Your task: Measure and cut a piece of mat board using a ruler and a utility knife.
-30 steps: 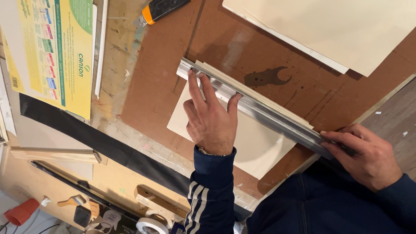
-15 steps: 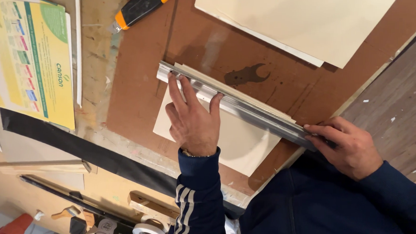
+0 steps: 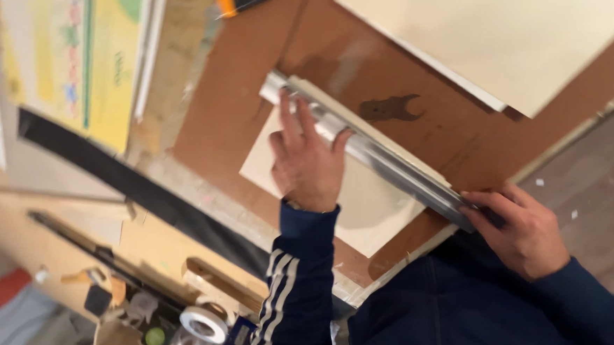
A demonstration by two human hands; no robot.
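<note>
Head view: left hand (image 3: pixel 307 162) spread flat, pinning metal straightedge (image 3: pixel 378 155) onto cream card (image 3: pixel 368 204) beneath; right hand (image 3: pixel 521 233) curled around straightedge's near end. Seemingly aligning; steady downward pressure needed next.

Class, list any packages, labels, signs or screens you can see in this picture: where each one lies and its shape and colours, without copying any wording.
Printed pad cover: upper left on the workbench, flat rectangle, yellow with a green corner and a column of small coloured marks.
Tape roll: bottom centre among the clutter, round, white, no readable label.
No screens or signs are visible.
</note>
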